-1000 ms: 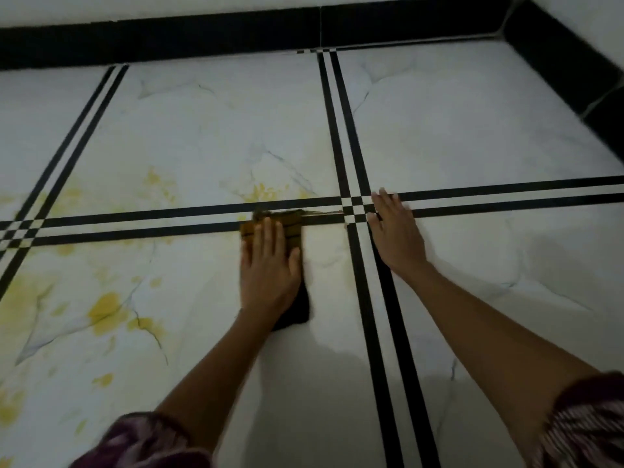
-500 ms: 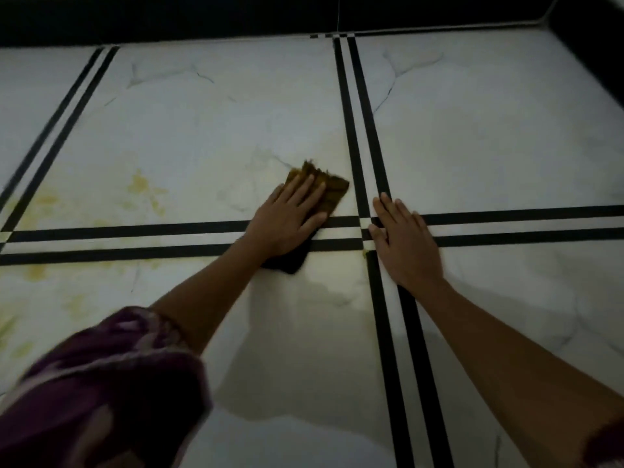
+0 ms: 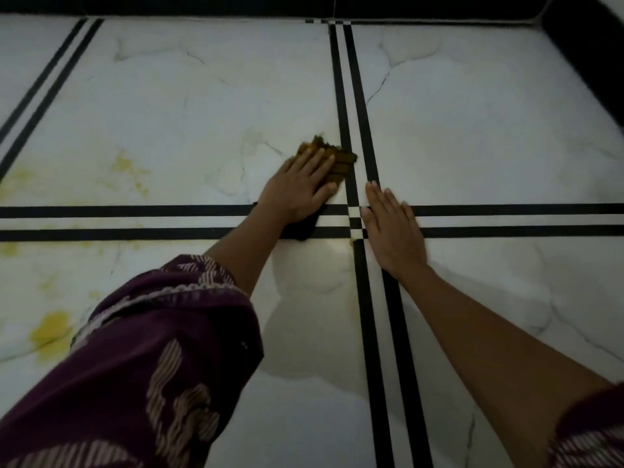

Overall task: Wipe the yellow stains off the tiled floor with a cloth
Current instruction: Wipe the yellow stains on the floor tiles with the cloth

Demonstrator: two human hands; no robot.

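My left hand (image 3: 299, 189) lies flat on a brown, yellow-stained cloth (image 3: 339, 160), pressing it onto the white marble tile just left of the black double stripe. The cloth's dark rear end (image 3: 300, 231) sticks out under my wrist. Flat on the floor with fingers spread, my right hand (image 3: 391, 229) rests empty at the crossing of the black stripes. Yellow stains (image 3: 130, 170) mark the far left tile. A bigger yellow stain (image 3: 50, 329) sits on the near left tile beside my purple sleeve.
White tiled floor (image 3: 489, 130) with black double stripes crossing at the middle. A black skirting (image 3: 584, 45) runs along the far edge and the right corner. My purple patterned sleeve (image 3: 141, 366) covers the lower left.
My left hand has pushed the cloth forward and to the right, from below the horizontal stripes to the far tile near the vertical stripe. The right hand has stayed in place.
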